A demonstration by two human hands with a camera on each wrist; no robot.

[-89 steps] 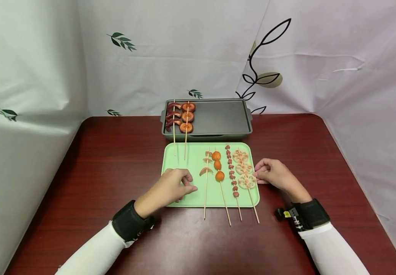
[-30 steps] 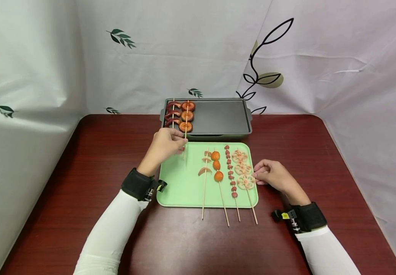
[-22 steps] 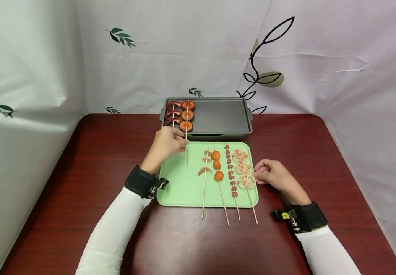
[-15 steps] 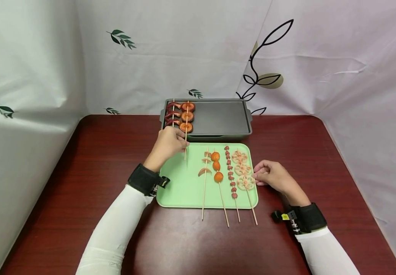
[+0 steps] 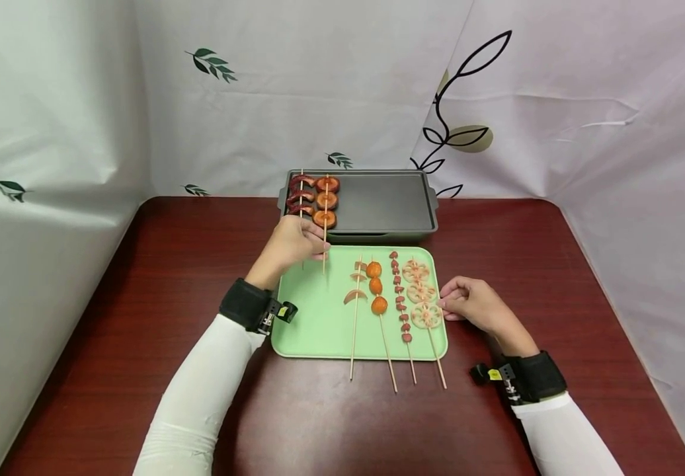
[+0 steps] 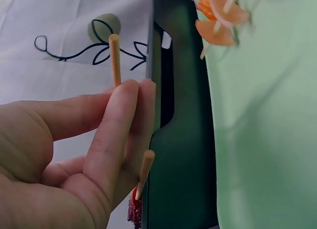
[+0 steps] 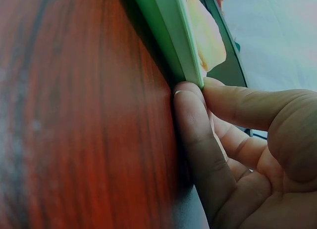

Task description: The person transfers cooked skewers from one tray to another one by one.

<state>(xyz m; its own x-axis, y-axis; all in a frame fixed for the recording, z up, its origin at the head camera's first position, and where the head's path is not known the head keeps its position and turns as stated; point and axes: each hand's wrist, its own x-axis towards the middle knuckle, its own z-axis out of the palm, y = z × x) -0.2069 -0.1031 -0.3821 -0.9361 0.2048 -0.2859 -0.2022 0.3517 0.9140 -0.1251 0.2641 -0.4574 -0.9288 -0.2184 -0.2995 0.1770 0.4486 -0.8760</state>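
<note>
My left hand (image 5: 291, 246) pinches two skewer sticks (image 6: 115, 58) by the grill pan (image 5: 378, 205). My right hand (image 5: 475, 305) grips the green tray's (image 5: 313, 324) edge with curled fingers.

Two loaded skewers (image 5: 313, 218) across grill edge (image 5: 359, 234)

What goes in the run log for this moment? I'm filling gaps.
left hand: pinches two skewer sticks | right hand: grips green tray edge | griddle: two skewers

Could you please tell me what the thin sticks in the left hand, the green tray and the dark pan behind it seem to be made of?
The thin tan sticks look like bare bamboo or wood: matte, pale, with blunt ends. The light green tray seems to be moulded plastic, smooth with a rounded rim and an even colour. The dark grey rectangular pan looks like coated metal with a dull, nonstick-like sheen, though that is uncertain.
</note>
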